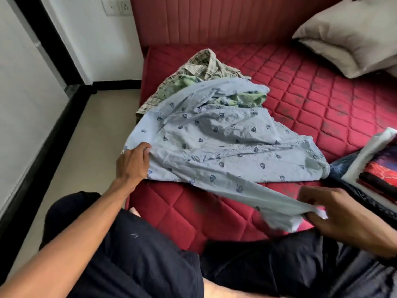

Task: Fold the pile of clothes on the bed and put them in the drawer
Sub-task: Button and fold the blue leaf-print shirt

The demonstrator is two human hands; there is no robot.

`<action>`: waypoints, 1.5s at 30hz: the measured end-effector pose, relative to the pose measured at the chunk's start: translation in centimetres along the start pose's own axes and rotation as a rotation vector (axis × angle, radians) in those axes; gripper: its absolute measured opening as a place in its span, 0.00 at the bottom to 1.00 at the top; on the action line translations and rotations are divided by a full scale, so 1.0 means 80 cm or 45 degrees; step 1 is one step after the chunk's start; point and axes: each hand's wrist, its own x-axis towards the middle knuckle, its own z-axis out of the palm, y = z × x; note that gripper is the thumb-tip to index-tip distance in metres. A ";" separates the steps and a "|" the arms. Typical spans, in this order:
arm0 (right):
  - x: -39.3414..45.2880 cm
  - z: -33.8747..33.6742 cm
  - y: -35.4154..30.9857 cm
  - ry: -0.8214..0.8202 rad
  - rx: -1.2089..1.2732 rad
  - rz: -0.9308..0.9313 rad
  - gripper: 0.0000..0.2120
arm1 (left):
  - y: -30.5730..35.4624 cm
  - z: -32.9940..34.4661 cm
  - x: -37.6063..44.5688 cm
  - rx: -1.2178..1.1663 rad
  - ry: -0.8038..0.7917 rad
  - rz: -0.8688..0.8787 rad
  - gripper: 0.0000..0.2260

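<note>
- Pinching one edge of the pale blue shirt (219, 143), the left hand (133, 162) has its fingers curled into the cloth at the left side of the bed (322, 100), right at the mattress edge
- the right hand (339, 214) grips a stretched end of the same shirt, thumb and fingers closed round a bunched bit of cloth, low over the near part of the mattress
- between the two hands the shirt is pulled taut along its near side, while the rest lies rumpled on the red quilted mattress
- the shirt carries a small dark leaf-like print and a stitched hem line runs across its middle
- under its far end lie a green printed garment (242, 100) and a checked shirt (204, 65), heaped near the left edge of the bed
- bare mattress shows to the right of the heap and in front of the person's dark-trousered legs (150, 254)
- a stack of folded items (378, 166) sits at the right edge of the view, just beside the shirt's right end
- a pillow (354, 33) rests at the far right by the padded headboard (214, 18)
- pale floor (86, 134) runs along the bed's left side
</note>
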 end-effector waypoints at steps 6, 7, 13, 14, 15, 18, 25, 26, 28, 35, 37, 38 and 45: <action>-0.037 -0.049 -0.043 -0.150 -0.003 -0.322 0.16 | -0.009 -0.004 0.010 -0.737 -0.087 -0.600 0.16; -0.042 -0.051 -0.044 -0.207 -0.032 -0.339 0.15 | -0.011 -0.005 0.013 -0.778 -0.112 -0.673 0.19; -0.045 -0.087 -0.010 -0.321 0.182 0.104 0.28 | -0.028 0.009 0.021 -1.034 -0.099 -0.893 0.11; -0.036 -0.096 0.000 -0.276 0.189 0.176 0.30 | -0.032 0.009 0.021 -1.052 -0.073 -0.925 0.10; -0.026 -0.106 0.011 -0.221 0.189 0.239 0.31 | -0.033 0.011 0.024 -1.073 -0.047 -0.960 0.10; 0.015 -0.121 0.050 -0.103 0.275 0.390 0.24 | -0.041 0.022 0.030 -1.104 -0.027 -0.990 0.09; 0.131 -0.060 0.181 -0.015 0.190 0.678 0.12 | -0.024 0.025 0.041 -1.101 -0.016 -1.073 0.12; 0.143 -0.047 0.186 0.045 0.072 0.721 0.13 | -0.020 0.020 0.039 -1.009 -0.024 -1.068 0.16; 0.157 -0.018 0.188 0.101 -0.177 0.670 0.22 | -0.010 0.014 0.033 -0.543 0.021 -0.927 0.25; 0.115 0.078 0.201 -0.514 -0.594 0.326 0.50 | 0.029 0.011 -0.016 0.186 -0.576 0.742 0.54; 0.114 0.090 0.206 -0.441 -0.716 0.363 0.45 | 0.015 0.018 -0.030 0.335 -0.611 0.744 0.43; 0.116 0.092 0.206 -0.398 -0.731 0.370 0.40 | 0.009 0.018 -0.029 0.373 -0.557 0.716 0.39; 0.110 0.068 0.183 -0.396 -0.806 0.352 0.30 | -0.011 -0.012 -0.008 0.689 -0.818 0.677 0.38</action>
